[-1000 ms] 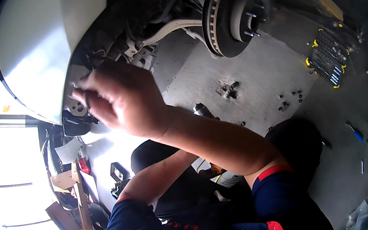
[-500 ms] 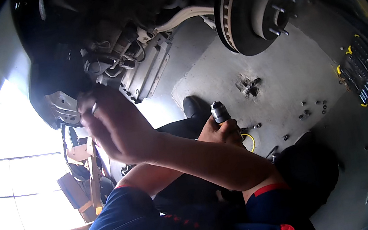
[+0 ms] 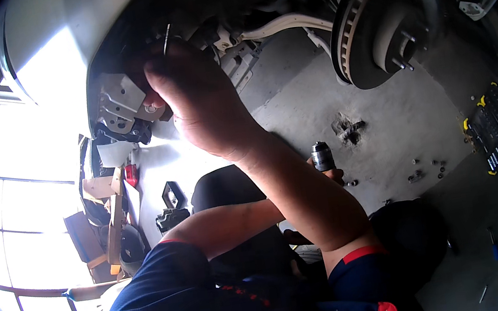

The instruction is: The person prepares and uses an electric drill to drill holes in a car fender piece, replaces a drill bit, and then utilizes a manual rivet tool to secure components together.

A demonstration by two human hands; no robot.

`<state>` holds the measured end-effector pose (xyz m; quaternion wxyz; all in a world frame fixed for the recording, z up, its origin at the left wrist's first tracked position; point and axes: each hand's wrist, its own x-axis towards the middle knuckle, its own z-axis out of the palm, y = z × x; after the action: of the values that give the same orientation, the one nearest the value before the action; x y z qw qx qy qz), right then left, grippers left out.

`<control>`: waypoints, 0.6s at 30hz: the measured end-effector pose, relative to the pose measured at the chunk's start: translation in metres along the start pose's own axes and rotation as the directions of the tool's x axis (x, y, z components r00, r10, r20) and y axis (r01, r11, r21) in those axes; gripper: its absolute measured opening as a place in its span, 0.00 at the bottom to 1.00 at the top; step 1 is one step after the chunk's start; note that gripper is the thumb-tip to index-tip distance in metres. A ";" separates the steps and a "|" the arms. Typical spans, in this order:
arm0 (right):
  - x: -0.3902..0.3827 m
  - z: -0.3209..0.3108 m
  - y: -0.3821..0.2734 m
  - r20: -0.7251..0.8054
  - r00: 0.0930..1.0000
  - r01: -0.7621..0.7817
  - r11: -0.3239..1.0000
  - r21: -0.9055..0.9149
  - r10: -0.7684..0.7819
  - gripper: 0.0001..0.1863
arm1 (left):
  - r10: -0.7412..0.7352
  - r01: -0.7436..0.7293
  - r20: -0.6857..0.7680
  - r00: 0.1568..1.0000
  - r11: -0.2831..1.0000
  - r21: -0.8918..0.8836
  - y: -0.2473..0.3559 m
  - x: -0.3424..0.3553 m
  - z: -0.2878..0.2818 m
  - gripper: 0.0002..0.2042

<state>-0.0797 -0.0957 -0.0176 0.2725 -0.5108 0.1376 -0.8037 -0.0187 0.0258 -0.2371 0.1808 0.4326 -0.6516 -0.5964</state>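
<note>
My arms cross in front of me. My right hand (image 3: 195,99) is raised at the upper left, under the dark car body, its fingers closed. From it sticks up a slim, bright metal rod (image 3: 167,39) that looks like a drill bit. Close beside this hand is a pale metal bracket (image 3: 121,94) with holes. Lower down, past my right forearm, my left hand (image 3: 334,175) is wrapped round a power drill, whose dark, silver-banded chuck (image 3: 322,156) points upward. My right arm hides most of the drill's body. No bit shows in the chuck.
A brake disc (image 3: 367,41) with studs hangs at the upper right. On the floor lie several sockets (image 3: 418,175), an open tool set (image 3: 492,125) and a blue-handled screwdriver (image 3: 495,247). A broken hole (image 3: 348,129) marks the concrete. Wooden pieces (image 3: 114,221) stand at the left.
The view has shifted left, so things appear further right. My right hand has turned and come up and right beside the bracket; the slim rod now shows clearly. The left hand still holds the drill.
</note>
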 end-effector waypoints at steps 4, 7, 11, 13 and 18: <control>0.003 -0.009 -0.036 0.122 0.868 -0.452 0.667 0.592 0.481 0.14 | 0.088 -0.088 0.046 0.995 0.996 -0.014 0.009 -0.008 -0.002 0.23; -0.001 -0.015 -0.028 0.101 0.902 -0.416 0.781 0.466 0.419 0.13 | 0.154 -0.152 0.079 0.985 0.988 -0.027 0.018 -0.010 -0.004 0.24; 0.000 -0.009 -0.026 0.101 0.871 -0.448 0.694 0.564 0.481 0.11 | 0.233 -0.232 0.067 0.970 0.972 -0.023 0.029 -0.012 -0.017 0.26; 0.004 -0.003 -0.036 0.072 0.863 -0.433 0.657 0.617 0.500 0.10 | 0.246 -0.245 0.050 0.968 0.969 -0.035 0.034 -0.015 -0.022 0.27; 0.002 -0.012 -0.038 0.079 0.864 -0.455 0.705 0.544 0.497 0.10 | 0.062 -0.065 -0.097 0.993 0.997 -0.029 0.037 -0.023 -0.032 0.28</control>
<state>-0.1021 -0.0670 -0.0019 0.5990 -0.3286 0.0400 -0.7291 0.0057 0.0204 -0.1892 0.2379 0.4369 -0.6459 -0.5791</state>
